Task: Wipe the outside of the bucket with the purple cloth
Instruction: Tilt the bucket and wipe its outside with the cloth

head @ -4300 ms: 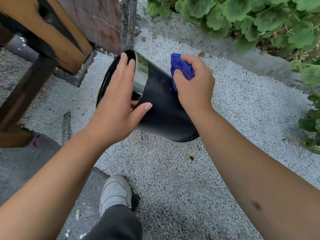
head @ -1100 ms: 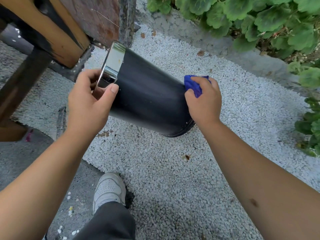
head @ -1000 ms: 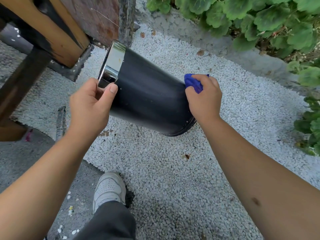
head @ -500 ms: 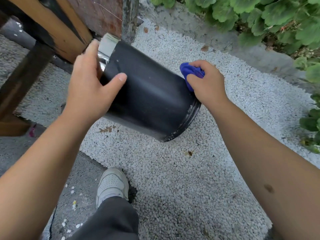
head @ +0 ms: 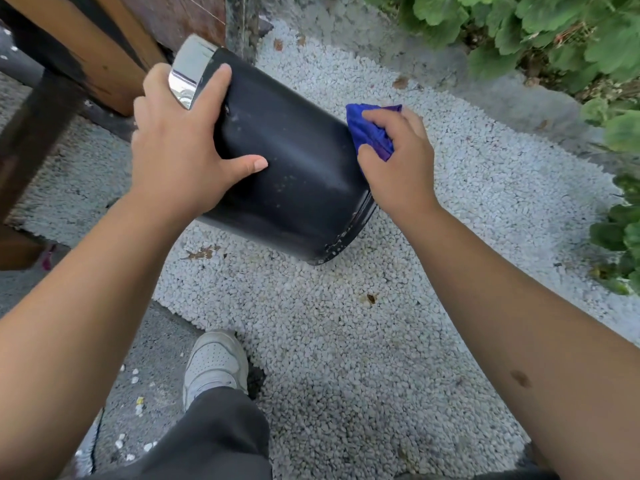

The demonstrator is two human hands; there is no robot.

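The bucket [head: 291, 168], tipped on its side above white gravel [head: 346, 323], is steadied by the left hand [head: 180, 157] gripping near its chrome rim [head: 188, 74]; the right hand [head: 398, 164], clenched on the purple cloth [head: 369, 131], wipes near the base. Mid-wipe; speckled lower wall likely next.
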